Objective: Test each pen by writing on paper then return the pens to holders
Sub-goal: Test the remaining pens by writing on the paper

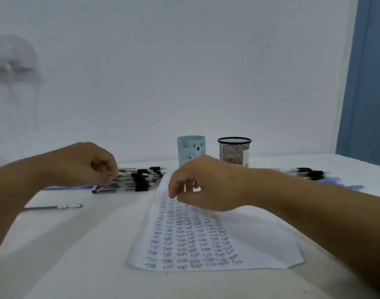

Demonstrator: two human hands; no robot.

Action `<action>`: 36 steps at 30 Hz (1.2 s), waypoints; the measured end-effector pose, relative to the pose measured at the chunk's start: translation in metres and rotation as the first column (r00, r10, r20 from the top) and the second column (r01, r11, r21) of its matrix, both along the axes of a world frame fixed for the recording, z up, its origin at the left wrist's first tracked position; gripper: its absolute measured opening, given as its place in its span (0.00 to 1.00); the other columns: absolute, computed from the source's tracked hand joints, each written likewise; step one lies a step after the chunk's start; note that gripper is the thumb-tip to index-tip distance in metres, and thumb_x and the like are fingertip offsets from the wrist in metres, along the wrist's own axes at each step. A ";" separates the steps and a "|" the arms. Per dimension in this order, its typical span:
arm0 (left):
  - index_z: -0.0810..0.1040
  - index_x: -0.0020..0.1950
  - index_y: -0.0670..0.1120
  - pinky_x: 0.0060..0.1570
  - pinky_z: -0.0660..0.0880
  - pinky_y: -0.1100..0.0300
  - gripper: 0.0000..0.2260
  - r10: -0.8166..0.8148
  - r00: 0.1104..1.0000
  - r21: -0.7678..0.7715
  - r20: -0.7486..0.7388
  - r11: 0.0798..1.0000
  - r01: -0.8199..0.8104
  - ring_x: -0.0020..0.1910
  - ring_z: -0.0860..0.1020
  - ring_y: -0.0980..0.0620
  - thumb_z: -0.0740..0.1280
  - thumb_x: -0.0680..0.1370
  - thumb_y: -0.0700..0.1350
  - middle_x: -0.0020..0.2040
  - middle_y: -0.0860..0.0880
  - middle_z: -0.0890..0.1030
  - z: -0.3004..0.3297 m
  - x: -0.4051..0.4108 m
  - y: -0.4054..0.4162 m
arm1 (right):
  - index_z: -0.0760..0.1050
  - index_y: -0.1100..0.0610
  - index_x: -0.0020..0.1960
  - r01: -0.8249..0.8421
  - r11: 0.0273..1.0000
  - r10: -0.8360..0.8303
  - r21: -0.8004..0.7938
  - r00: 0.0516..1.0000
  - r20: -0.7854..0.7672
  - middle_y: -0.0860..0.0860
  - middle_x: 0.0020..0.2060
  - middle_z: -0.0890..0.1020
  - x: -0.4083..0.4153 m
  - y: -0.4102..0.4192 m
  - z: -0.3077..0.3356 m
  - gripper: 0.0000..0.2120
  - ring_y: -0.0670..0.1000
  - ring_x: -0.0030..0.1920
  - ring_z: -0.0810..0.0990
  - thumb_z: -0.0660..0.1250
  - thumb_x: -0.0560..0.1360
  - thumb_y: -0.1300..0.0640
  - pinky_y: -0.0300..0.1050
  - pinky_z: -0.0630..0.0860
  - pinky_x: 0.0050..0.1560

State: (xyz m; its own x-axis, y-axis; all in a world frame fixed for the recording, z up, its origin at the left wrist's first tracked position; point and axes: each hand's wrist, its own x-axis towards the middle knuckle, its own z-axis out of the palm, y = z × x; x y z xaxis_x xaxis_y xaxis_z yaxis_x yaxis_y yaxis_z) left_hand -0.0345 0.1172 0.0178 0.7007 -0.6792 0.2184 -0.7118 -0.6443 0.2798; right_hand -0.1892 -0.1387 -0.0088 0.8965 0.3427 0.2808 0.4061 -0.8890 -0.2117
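Left hand (87,165) fingers curled at the pen pile (139,179), centre-left; a grip cannot be told. Right hand (204,184) loosely curled, empty, over the paper (206,244). Neighbouring pens could be scattered.

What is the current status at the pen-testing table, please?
Left hand at the pen pile, fingers curled, grasp unclear. Right hand hovers over the paper, holding nothing. Both holders look empty. Nothing in the way.
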 end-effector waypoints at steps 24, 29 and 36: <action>0.85 0.41 0.52 0.45 0.75 0.62 0.03 0.150 0.986 0.080 0.071 0.985 -0.155 0.44 0.79 0.55 0.77 0.72 0.48 0.43 0.53 0.84 -0.035 0.046 0.023 | 0.81 0.44 0.51 -0.134 0.991 0.132 0.027 0.989 0.072 0.38 0.45 0.80 0.048 0.054 -0.040 0.06 0.42 0.48 0.77 0.68 0.79 0.54 0.30 0.71 0.47; 0.84 0.40 0.53 0.42 0.71 0.67 0.04 0.111 0.992 0.136 0.067 0.983 -0.120 0.39 0.77 0.62 0.74 0.74 0.45 0.39 0.58 0.83 -0.029 0.039 0.023 | 0.82 0.47 0.51 -0.128 0.989 0.117 0.071 0.983 0.145 0.38 0.44 0.81 0.049 0.051 -0.042 0.06 0.42 0.47 0.79 0.69 0.78 0.57 0.31 0.73 0.46; 0.81 0.44 0.40 0.40 0.78 0.61 0.05 -0.088 0.985 -0.363 -0.146 0.931 0.030 0.36 0.83 0.49 0.69 0.79 0.36 0.37 0.42 0.84 -0.012 0.020 0.032 | 0.78 0.47 0.63 0.036 0.999 -0.043 0.024 0.912 0.409 0.41 0.57 0.78 0.051 0.042 -0.032 0.13 0.43 0.59 0.74 0.68 0.78 0.50 0.41 0.71 0.60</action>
State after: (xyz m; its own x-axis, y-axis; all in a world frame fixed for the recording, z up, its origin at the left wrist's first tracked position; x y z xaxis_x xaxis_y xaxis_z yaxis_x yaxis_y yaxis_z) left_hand -0.0146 0.1494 0.0057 0.7070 -0.6171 0.3456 -0.6736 -0.4384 0.5951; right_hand -0.1382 -0.0963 -0.0406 0.7148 0.3019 0.6309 0.4248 -0.9040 -0.0487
